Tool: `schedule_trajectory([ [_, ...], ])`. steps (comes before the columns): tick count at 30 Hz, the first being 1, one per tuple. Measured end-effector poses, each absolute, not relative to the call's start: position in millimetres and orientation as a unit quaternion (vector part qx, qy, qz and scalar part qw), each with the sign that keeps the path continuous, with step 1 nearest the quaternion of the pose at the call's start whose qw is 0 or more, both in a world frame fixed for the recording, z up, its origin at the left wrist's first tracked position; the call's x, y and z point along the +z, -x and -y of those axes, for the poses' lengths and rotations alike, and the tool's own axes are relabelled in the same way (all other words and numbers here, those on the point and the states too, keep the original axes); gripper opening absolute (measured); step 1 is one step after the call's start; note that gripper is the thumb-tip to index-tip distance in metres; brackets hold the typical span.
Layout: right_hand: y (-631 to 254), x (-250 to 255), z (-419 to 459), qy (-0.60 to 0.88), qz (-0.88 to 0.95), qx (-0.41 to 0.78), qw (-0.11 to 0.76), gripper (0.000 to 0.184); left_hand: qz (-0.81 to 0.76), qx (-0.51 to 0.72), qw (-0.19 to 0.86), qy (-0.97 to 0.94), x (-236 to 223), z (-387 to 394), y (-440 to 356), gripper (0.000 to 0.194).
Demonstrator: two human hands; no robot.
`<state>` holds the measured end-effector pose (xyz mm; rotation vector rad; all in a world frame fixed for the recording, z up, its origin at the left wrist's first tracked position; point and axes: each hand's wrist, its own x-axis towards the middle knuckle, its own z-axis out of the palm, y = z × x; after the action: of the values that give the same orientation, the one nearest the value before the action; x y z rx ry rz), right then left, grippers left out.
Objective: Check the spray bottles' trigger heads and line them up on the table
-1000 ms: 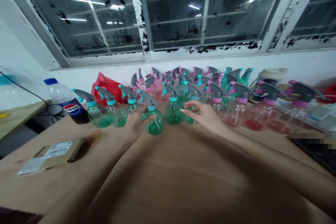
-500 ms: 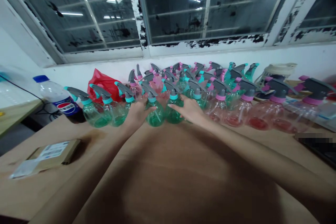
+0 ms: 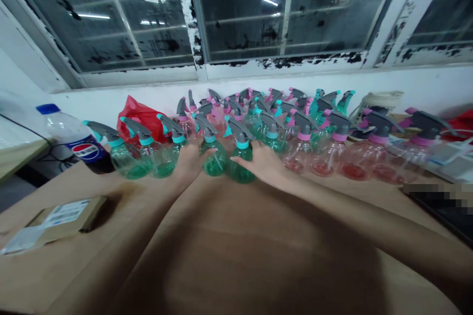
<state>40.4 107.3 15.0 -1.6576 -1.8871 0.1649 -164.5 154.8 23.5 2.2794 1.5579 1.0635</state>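
Observation:
Many small spray bottles stand in rows along the back of a brown table [image 3: 236,256]: green ones with teal collars on the left, pink ones [image 3: 325,157] on the right. My left hand [image 3: 188,162] is wrapped round the left side of a green spray bottle [image 3: 213,160] in the front row. My right hand [image 3: 264,163] grips a second green spray bottle [image 3: 239,165] right beside it, fingers curled against its right side. The two bottles stand upright and nearly touch.
A cola bottle [image 3: 76,140] with a blue cap stands at the far left, a red plastic bag [image 3: 142,115] behind the green bottles. A flat cardboard parcel [image 3: 55,219] lies front left. A dark tray [image 3: 443,211] sits at the right edge. A window runs above.
My right hand has slid left from the farther bottles onto the green bottle beside the one in my left hand, and that bottle now stands a little nearer to me.

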Motion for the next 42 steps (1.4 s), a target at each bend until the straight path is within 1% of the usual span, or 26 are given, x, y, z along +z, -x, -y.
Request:
schedule_trajectory([
  [3,-49,16,-84,0.627,0.723,0.043,0.286,0.073,-0.539,0.353,0.058,-0.763,26,-139,163,0.048],
  [7,-66,16,-48,0.638,0.735,-0.013,0.229,0.080,-0.565,0.333,0.035,-0.754,29,-101,160,0.041],
  [9,-76,16,-31,0.634,0.742,-0.033,0.216,0.083,-0.561,0.297,0.065,-0.770,25,-77,154,0.042],
  [10,-81,16,-22,0.630,0.746,-0.038,0.215,0.083,-0.549,0.255,0.115,-0.788,22,-65,149,0.046],
  [12,-90,16,-6,0.622,0.752,-0.036,0.217,0.084,-0.522,0.221,0.163,-0.808,12,-40,137,0.052],
  [13,-95,16,1,0.617,0.755,-0.033,0.221,0.083,-0.496,0.210,0.201,-0.818,6,-29,129,0.060],
  [14,-99,16,8,0.612,0.757,-0.029,0.226,0.082,-0.474,0.203,0.217,-0.829,0,-19,121,0.070],
  [16,-108,16,20,0.600,0.762,-0.020,0.242,0.078,-0.448,0.200,0.216,-0.844,-9,-3,106,0.085],
  [17,-113,16,26,0.593,0.765,-0.011,0.252,0.075,-0.440,0.196,0.214,-0.850,-11,3,98,0.088],
  [19,-121,17,34,0.578,0.769,0.014,0.273,0.068,-0.436,0.193,0.212,-0.853,-13,10,84,0.086],
  [23,-137,19,39,0.537,0.776,0.068,0.325,0.055,-0.436,0.190,0.221,-0.851,-12,14,61,0.068],
  [25,-143,19,36,0.510,0.770,0.117,0.365,0.056,-0.427,0.195,0.225,-0.854,-12,14,51,0.064],
  [27,-147,20,31,0.488,0.750,0.178,0.409,0.057,-0.421,0.193,0.237,-0.854,-12,15,41,0.063],
  [30,-150,20,25,0.462,0.718,0.260,0.450,0.047,-0.408,0.174,0.254,-0.860,-13,16,26,0.070],
  [32,-151,20,22,0.449,0.701,0.284,0.477,0.038,-0.388,0.169,0.242,-0.873,-13,16,18,0.077],
  [36,-153,16,19,0.434,0.669,0.279,0.535,0.028,-0.360,0.156,0.205,-0.897,-16,10,13,0.087],
  [42,-158,14,14,0.424,0.684,0.267,0.531,0.020,-0.338,0.069,0.162,-0.925,-29,-7,24,0.107],
])
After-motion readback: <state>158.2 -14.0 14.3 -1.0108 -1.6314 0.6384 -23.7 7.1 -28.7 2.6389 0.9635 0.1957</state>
